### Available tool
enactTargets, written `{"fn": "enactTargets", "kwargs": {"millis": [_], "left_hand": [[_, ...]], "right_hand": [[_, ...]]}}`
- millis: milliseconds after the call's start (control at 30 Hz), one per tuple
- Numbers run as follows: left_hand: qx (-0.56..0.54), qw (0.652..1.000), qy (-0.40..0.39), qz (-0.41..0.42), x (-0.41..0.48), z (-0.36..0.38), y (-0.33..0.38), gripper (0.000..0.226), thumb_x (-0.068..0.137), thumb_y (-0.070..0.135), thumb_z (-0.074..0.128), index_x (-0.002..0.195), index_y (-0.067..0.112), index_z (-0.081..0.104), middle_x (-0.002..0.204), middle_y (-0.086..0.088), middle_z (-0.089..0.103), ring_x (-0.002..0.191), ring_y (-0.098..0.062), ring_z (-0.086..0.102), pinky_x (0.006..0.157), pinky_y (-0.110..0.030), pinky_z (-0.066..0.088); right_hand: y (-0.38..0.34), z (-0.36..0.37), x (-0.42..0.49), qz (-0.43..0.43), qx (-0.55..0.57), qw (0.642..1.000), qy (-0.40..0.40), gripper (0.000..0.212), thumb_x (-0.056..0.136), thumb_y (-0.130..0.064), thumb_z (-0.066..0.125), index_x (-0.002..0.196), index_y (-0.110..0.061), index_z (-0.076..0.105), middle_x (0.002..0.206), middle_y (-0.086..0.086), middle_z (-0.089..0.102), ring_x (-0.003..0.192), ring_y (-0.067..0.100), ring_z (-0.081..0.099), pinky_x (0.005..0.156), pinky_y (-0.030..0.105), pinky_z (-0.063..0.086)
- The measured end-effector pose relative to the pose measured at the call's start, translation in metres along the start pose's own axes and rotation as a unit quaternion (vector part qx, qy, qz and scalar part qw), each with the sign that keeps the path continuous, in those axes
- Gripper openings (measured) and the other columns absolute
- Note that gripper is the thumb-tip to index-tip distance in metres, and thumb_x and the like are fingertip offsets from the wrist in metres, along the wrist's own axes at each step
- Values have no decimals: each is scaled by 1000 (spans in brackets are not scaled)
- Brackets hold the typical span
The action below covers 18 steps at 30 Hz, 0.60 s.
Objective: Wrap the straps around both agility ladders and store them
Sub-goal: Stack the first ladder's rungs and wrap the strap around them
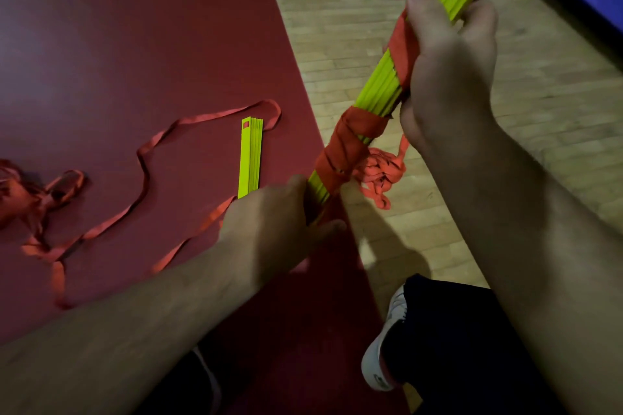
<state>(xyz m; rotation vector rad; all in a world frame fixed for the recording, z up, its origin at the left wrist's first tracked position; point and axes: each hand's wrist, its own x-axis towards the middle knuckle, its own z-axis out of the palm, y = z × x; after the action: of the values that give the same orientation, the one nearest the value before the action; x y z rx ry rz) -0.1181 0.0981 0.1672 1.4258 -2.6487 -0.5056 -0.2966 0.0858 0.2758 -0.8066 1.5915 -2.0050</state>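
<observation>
Over the edge of the red mat (101, 27), holding the first ladder bundle (377, 87) aslant in the air, clear of both the mat and the wooden floor (354, 10). Gripping its near end with the left hand (279, 209), fingers curled round the rungs; curling the right hand (448, 61) round the middle, thumb lying along the rungs and pinning a turn of the red strap (350, 141) against them. Binding only part of the length so far, leaving bare rungs between the turns and a loose tangle (381, 172) of strap dangling just beneath the bundle. Leaving the second ladder (251, 158) flat on the mat, well apart from both hands, with its trailing strap (145, 158) lying unwrapped in long loops across the mat.

Likely risking slack first: easing the right thumb before pulling the next turn tight, and so letting the upper wraps slide along the rungs and the stack fan open. Likely risking a snarl too: drawing strap out of the loose tangle without shaking it free, and so cinching a knot. Possibly also catching the trailing strap underfoot when turning to the second ladder
</observation>
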Motion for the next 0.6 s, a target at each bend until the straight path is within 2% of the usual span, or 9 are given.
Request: {"fn": "enactTargets", "kwargs": {"millis": [100, 167, 233, 333, 433, 500, 533, 600], "left_hand": [[8, 999, 28, -32, 5, -3, -2, 60, 70, 87, 52, 85, 30, 47, 71, 5, 56, 76, -23, 66, 55, -30, 42], [4, 999, 26, -31, 9, -5, -5, 58, 72, 87, 51, 84, 30, 55, 69, 5, 55, 76, -22, 67, 54, -29, 39], [-5, 1000, 16, -1, 10, -7, -6, 58, 73, 85, 48, 93, 33, 65, 76, 4, 64, 78, -21, 68, 56, -28, 40], [-33, 999, 17, 18, 9, -5, -8, 55, 73, 82, 47, 96, 36, 67, 79, 4, 67, 78, -20, 68, 56, -28, 45], [-38, 998, 44, 23, 8, -1, -10, 58, 74, 81, 43, 91, 29, 63, 70, 3, 63, 72, -21, 66, 52, -29, 42], [-52, 997, 48, 22, 10, -3, -11, 56, 76, 78, 47, 84, 24, 59, 63, 2, 57, 67, -22, 62, 50, -31, 36], [-61, 997, 43, 23, 12, -6, -13, 53, 78, 75, 52, 82, 22, 59, 63, 1, 56, 66, -23, 61, 50, -33, 36], [-113, 993, 16, 36, 17, -12, -20, 48, 83, 66, 61, 80, 18, 60, 64, -2, 58, 64, -23, 59, 53, -39, 41]], "right_hand": [[2, 3, -6, -6, -1, 1000, 5, 30, 88, -22, 74, 108, -22, 52, 87, -6, 63, 77, 5, 66, 75, 26, 56], [3, 7, -11, -8, -20, 1000, -22, 36, 86, -22, 77, 112, -23, 52, 89, -7, 66, 78, 4, 69, 74, 25, 56], [5, 10, -16, -27, -63, 996, -50, 41, 83, -27, 79, 113, -22, 52, 89, -8, 66, 81, 8, 70, 74, 29, 57], [8, 10, -18, -61, -100, 991, -58, 44, 83, -28, 79, 115, -19, 50, 90, -9, 64, 81, 6, 68, 74, 28, 58], [10, 8, -12, -75, -67, 995, -17, 45, 84, -26, 78, 119, -17, 50, 92, -7, 64, 82, 7, 68, 77, 30, 57], [9, 6, -7, -51, -30, 998, 0, 45, 84, -27, 77, 119, -16, 51, 90, -6, 64, 81, 8, 67, 78, 33, 58], [8, 4, -3, -25, -7, 1000, -7, 44, 84, -28, 76, 118, -15, 52, 89, -5, 64, 80, 9, 66, 78, 34, 58], [6, -2, 6, 40, 72, 994, -71, 39, 83, -26, 73, 113, -9, 54, 82, -2, 62, 76, 12, 65, 73, 35, 56]]}}
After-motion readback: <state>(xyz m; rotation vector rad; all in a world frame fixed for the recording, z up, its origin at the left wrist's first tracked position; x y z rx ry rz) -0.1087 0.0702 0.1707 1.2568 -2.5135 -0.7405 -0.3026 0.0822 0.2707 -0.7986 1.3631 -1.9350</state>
